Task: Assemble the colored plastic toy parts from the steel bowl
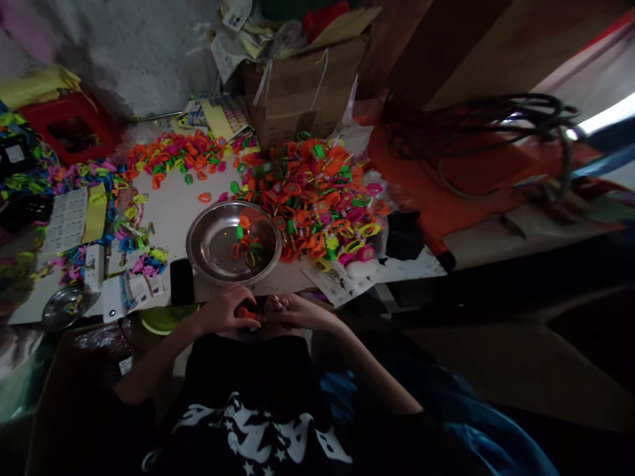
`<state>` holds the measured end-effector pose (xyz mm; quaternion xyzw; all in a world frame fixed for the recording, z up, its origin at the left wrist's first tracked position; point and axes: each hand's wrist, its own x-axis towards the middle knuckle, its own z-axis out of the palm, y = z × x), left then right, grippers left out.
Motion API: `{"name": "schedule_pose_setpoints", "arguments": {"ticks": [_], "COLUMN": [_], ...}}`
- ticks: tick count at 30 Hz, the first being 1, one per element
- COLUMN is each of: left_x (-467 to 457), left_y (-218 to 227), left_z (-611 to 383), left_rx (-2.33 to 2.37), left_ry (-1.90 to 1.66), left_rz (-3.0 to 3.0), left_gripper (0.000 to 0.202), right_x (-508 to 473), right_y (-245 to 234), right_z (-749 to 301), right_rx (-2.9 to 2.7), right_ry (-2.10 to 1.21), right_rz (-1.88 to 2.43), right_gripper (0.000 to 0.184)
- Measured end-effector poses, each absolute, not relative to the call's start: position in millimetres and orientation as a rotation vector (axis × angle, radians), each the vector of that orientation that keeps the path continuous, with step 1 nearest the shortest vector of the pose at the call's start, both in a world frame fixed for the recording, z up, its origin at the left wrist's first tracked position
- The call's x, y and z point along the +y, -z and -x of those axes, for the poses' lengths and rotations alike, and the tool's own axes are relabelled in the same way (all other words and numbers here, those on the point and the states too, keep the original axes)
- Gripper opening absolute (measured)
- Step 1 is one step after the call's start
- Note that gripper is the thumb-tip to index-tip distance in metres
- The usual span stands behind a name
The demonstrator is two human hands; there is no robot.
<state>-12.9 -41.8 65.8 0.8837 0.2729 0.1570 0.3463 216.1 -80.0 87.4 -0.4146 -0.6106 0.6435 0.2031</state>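
My left hand (229,309) is closed, its fingers pinching a small orange plastic piece (247,313) in front of my body. Close beside it, my right hand (297,313) has its fingers curled around a clump of tiny multicoloured bits (276,303), too small to name. The fingertips of both hands meet near the orange piece. Just beyond the hands sits a round metal bowl (203,254) with a few orange and green plastic pieces inside. To its right rises a large heap of bright plastic toy watches (317,192), mostly orange, with pink, green and yellow.
A black phone (182,281) lies left of the bowl, and a small metal dish (63,308) stands at the table's left edge. Behind are a cardboard box (307,86) and a red plastic stool (74,129). Coiled black cable (476,119) lies on the right.
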Motion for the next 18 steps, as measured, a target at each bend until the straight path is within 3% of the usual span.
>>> {"name": "schedule_pose_setpoints", "arguments": {"ticks": [6,9,11,14,18], "left_x": [37.8,73.4,86.4,93.8,95.3], "left_y": [-15.3,15.5,30.8,42.9,39.9], "left_z": [19.0,9.3,3.0,-1.7,-0.1], "left_rx": [1.295,1.389,1.417,1.419,1.373], "left_ry": [-0.264,-0.241,-0.212,-0.166,-0.207], "left_rz": [-1.981,-2.018,-2.054,-2.099,-2.169], "left_gripper": [0.031,0.024,0.031,0.041,0.021], "right_x": [-33.0,1.5,16.8,20.1,1.3], "right_y": [-101.4,-113.0,-115.7,-108.1,-85.9], "right_z": [-265.0,-293.2,-304.7,-307.3,-293.5], "right_rx": [-1.848,-1.373,-1.211,-1.220,-1.281], "right_ry": [-1.563,-0.825,-0.624,-0.624,-0.605], "right_rz": [1.218,1.453,1.501,1.536,1.596], "right_gripper": [0.026,0.038,0.038,0.036,0.034]}}
